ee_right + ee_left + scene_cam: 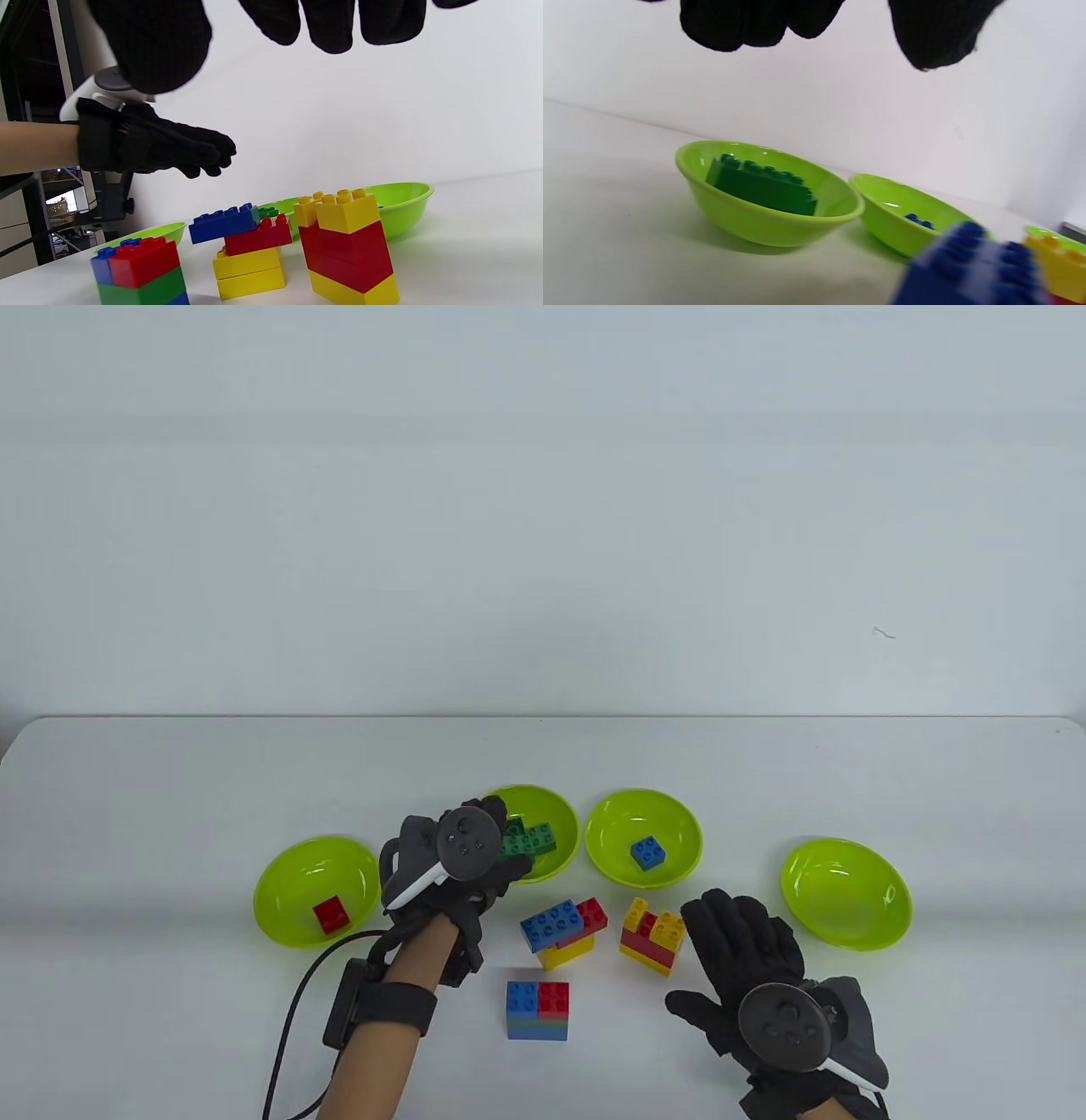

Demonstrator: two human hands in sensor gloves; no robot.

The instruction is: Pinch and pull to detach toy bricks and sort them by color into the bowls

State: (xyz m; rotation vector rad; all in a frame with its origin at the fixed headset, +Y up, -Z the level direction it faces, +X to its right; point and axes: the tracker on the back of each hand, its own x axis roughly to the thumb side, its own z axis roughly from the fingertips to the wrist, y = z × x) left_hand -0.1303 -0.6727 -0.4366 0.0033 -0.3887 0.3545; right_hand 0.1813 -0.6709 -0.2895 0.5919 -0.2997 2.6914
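Table view — both hands' grip slack, left hand point(458, 857) and right hand point(751, 959) empty.

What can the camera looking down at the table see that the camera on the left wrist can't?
Only the table view shows the red brick in the far-left bowl, the empty far-right bowl, the right hand, and the blue-red-green stack.

Only the left wrist view shows the green bricks side-on, leaning against their bowl's inner wall.

Both show the green-brick bowl, the bowl with a blue brick, the long blue brick, and the left hand.
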